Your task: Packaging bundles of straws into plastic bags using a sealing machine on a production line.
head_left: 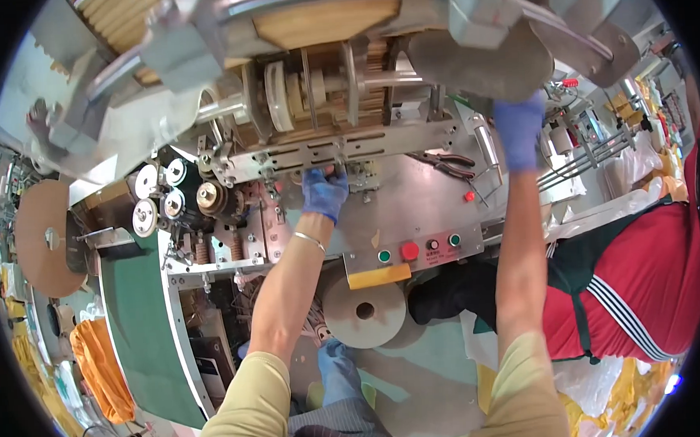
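Observation:
My left hand (325, 194), in a blue glove, reaches up to the lower edge of a slotted metal bar (285, 160) on the machine. Its fingers curl in at small fittings below the bar, and what they hold is hidden. Farther right, my right hand (520, 137), also gloved in blue, is raised at the lower edge of a rounded grey plate (480, 63). That plate covers its fingers. Between the hands, pliers (449, 163) with dark handles lie on the metal machine top (400, 204). Above the bar, a shaft carries a pale ring (277, 97).
A control panel (414, 252) with red and green buttons faces me. Below it stands a large pale roll (365, 311). Rollers (175, 201) and a green conveyor belt (140, 321) are at left. Someone in red clothing (641, 276) is close on the right.

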The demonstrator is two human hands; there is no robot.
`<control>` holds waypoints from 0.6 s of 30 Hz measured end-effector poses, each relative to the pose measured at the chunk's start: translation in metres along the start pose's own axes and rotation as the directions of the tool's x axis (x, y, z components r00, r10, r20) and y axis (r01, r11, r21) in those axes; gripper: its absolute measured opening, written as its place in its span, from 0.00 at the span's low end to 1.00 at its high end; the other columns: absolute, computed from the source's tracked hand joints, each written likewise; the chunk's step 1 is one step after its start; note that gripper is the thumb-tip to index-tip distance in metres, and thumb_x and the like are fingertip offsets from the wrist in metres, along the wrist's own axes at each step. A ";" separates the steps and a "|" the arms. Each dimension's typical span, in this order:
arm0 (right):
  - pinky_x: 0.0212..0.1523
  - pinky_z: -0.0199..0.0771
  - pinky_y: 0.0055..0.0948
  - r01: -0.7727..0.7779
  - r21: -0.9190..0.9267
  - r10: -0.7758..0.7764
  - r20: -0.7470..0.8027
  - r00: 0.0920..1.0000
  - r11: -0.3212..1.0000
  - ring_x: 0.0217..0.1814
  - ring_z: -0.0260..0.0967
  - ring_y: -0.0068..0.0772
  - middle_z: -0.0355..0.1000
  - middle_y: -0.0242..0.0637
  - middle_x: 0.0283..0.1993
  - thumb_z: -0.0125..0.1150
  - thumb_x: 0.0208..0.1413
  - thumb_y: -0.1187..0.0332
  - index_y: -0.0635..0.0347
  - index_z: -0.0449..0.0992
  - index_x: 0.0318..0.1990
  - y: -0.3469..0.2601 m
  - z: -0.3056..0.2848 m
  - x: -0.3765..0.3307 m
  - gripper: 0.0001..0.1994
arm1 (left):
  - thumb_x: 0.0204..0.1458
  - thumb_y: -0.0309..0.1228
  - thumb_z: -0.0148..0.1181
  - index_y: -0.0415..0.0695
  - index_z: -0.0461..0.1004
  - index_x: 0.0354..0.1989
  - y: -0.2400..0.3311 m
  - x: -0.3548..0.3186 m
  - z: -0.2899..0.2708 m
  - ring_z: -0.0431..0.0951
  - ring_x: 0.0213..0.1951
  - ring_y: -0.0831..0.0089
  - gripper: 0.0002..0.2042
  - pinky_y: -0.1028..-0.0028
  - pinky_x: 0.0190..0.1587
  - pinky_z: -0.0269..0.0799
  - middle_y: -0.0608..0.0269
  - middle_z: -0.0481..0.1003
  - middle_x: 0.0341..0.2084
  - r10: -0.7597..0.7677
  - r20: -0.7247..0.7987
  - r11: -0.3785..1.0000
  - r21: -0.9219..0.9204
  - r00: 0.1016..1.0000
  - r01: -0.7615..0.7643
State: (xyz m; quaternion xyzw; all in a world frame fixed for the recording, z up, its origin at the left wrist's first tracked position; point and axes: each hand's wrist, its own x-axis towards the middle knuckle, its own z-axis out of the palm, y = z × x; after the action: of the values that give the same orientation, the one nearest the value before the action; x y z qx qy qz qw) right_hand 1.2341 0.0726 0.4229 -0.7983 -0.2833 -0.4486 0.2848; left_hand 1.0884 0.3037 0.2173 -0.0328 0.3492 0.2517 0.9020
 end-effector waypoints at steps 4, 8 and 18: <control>0.27 0.69 0.29 -0.211 0.162 0.207 0.040 0.977 0.964 0.29 0.70 0.40 0.71 0.44 0.29 0.57 0.45 0.72 0.56 0.74 0.33 -0.004 -0.019 -0.028 0.06 | 0.39 0.17 0.45 0.47 0.69 0.27 0.012 -0.002 -0.001 0.69 0.24 0.71 0.10 0.67 0.36 0.72 0.68 0.70 0.22 -0.132 -0.149 0.990 0.025 0.980 0.137; 0.34 0.68 0.35 -0.145 -0.055 0.153 0.202 0.967 0.988 0.32 0.70 0.45 0.71 0.46 0.31 0.51 0.49 0.62 0.58 0.74 0.34 -0.019 -0.030 0.034 0.11 | 0.42 0.18 0.45 0.47 0.69 0.26 -0.009 -0.007 0.002 0.68 0.21 0.71 0.08 0.70 0.32 0.72 0.67 0.69 0.21 -0.040 -0.082 0.999 -0.018 0.996 0.039; 0.33 0.67 0.35 -0.220 0.087 0.206 0.151 0.967 0.972 0.30 0.70 0.43 0.72 0.44 0.27 0.49 0.51 0.59 0.55 0.75 0.35 -0.042 -0.015 0.005 0.12 | 0.50 0.33 0.45 0.45 0.70 0.34 0.059 0.040 -0.036 0.71 0.39 0.64 0.09 0.62 0.44 0.66 0.57 0.72 0.32 0.234 0.556 0.969 -0.071 0.798 -0.235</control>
State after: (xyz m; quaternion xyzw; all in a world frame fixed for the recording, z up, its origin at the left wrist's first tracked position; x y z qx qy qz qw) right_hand 1.1981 0.0916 0.4425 -0.8382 -0.2380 -0.3426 0.3514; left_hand 1.0632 0.3635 0.1713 0.0864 0.0710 0.3597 0.9263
